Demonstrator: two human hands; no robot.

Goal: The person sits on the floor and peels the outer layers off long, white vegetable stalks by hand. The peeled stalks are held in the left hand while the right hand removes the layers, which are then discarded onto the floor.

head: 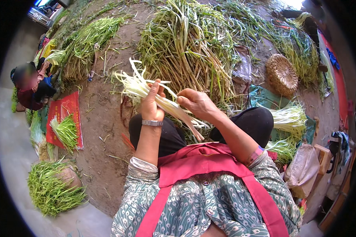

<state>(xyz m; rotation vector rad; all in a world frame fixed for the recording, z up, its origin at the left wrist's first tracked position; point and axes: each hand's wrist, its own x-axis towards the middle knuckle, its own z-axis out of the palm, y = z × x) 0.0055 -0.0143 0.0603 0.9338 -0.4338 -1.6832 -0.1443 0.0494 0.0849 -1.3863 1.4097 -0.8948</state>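
My left hand [152, 104], with a metal watch on its wrist, grips a bunch of pale leafy stalks [173, 110], which look like blanched chives or garlic shoots. Their whitish leaf ends fan out to the upper left, and the pinkish-white stem ends point down to the right over my lap. Thumb and forefinger of my right hand [200, 104] pinch a thin pale strand beside the bunch. Just beyond both hands lies a large heap of green and straw-brown stalks [190, 59]. Black-trousered knees flank the bunch.
Pale bunches [287, 118] lie on green sheeting at right, near a woven basket [281, 74] and a whitish sack [302, 166]. At left, cut greens [66, 130] rest on a red printed sheet [55, 110]; another green pile [52, 189] lies nearer. A person [32, 86] sits at far left.
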